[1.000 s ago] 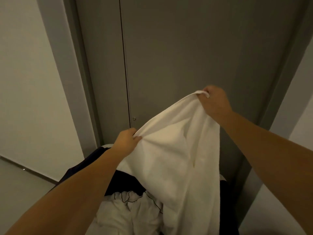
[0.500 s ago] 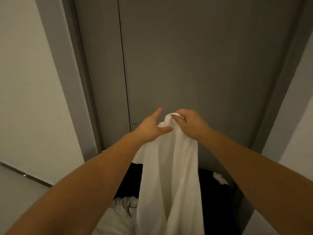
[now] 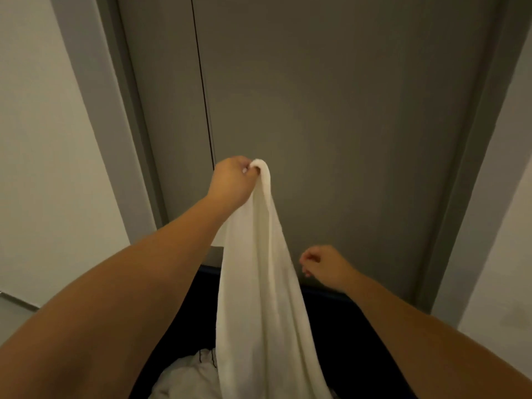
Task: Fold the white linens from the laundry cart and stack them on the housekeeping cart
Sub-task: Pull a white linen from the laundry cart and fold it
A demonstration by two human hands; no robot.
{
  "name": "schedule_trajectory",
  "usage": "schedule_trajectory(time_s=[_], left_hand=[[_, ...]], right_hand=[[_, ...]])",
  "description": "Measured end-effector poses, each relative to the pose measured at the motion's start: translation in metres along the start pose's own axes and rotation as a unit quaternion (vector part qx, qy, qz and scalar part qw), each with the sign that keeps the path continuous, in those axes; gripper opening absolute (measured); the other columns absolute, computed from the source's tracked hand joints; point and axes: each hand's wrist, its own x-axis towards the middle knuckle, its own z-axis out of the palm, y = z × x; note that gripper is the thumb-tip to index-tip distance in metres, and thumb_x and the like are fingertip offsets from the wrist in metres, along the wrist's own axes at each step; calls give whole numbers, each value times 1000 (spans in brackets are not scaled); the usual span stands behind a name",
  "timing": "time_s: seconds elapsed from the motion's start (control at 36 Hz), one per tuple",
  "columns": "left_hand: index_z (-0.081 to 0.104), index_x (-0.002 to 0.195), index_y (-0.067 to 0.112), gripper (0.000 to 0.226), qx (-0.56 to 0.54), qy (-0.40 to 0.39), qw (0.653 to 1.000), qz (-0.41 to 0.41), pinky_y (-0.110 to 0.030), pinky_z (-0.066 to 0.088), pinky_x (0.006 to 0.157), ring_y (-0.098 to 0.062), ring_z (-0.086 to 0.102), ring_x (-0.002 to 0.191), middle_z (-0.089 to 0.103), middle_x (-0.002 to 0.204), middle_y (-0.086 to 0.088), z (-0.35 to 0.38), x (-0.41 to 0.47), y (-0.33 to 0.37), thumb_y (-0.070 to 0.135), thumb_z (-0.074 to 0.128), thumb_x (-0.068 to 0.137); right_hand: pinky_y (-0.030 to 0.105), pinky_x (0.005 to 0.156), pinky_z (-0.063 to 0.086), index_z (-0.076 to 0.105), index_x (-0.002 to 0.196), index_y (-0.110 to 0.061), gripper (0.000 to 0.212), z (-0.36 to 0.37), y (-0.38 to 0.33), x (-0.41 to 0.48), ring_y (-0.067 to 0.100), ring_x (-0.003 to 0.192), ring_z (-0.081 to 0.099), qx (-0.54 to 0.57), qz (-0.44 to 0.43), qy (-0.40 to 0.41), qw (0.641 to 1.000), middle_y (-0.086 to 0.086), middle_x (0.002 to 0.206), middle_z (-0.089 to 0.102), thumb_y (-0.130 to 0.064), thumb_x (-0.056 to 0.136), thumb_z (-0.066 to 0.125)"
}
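Note:
A white linen [image 3: 259, 283] hangs doubled in a long drape from my left hand [image 3: 233, 182], which grips its top corners raised in front of the grey door. My right hand [image 3: 319, 264] is lower and to the right, apart from the cloth, its fingers loosely curled and holding nothing. Below, the dark laundry cart [image 3: 357, 341] holds more crumpled white linen [image 3: 187, 375] at the bottom of the view. The lower end of the hanging linen runs out of view. The housekeeping cart is not in view.
A grey double door [image 3: 345, 125] with a grey frame [image 3: 95, 110] stands directly ahead. Pale walls [image 3: 34, 139] flank it on both sides, and the laundry cart stands against the door.
The spread linen was brought together at its top corners. My right hand passed its corner to my left, let go and dropped lower right. My left hand rose with the cloth.

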Motion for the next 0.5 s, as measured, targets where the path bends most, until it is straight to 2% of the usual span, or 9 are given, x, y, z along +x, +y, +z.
schedule_trajectory(time_s=[0.08,0.14,0.25,0.33,0.36,0.42,0.5], left_hand=[[64,79,10,23,19,3,999,26,-26,38,53,-12,47,56,52,65,1,-8,6,8,21,50,94],[64,77,11,23,31,7,999,38,-25,37,51,-10,46,54,51,63,2,-10,9,14,21,51,93],[47,58,22,36,42,23,998,51,-25,31,47,-8,41,51,45,58,5,-15,14,24,21,50,94],[41,55,25,39,29,38,998,49,-24,28,46,-7,39,49,42,56,6,-19,17,29,20,50,93],[42,55,24,39,27,42,998,46,-24,28,46,-8,39,49,42,56,6,-20,18,29,20,50,93],[47,58,20,35,27,50,998,41,-24,31,47,-10,41,51,45,58,4,-23,21,30,20,49,92],[63,76,7,26,25,59,997,43,-30,43,57,-16,49,59,54,66,-1,-28,25,31,21,49,93]], right_hand=[[36,74,56,68,78,-15,25,21,-16,-4,17,69,67,119,-14,27,992,3,74,69,-38,88,65],[32,73,56,69,81,-19,29,33,-32,-3,18,75,68,121,-40,35,991,1,79,70,-48,79,70],[26,65,51,62,79,-18,24,44,-56,0,14,70,61,18,-71,87,994,-1,75,64,-41,83,69],[27,67,50,60,83,-20,25,51,-57,3,15,75,62,-12,-51,94,994,-2,79,64,-44,84,66],[27,68,51,60,83,-20,25,53,-56,4,16,76,62,-29,-44,92,994,-3,80,63,-45,85,64],[27,64,48,52,72,-22,27,59,-50,6,15,71,58,-83,-38,100,991,-4,73,57,-41,89,58],[26,57,39,40,62,-22,36,67,-39,10,14,63,51,-121,-20,130,984,-6,64,48,-33,95,50]])
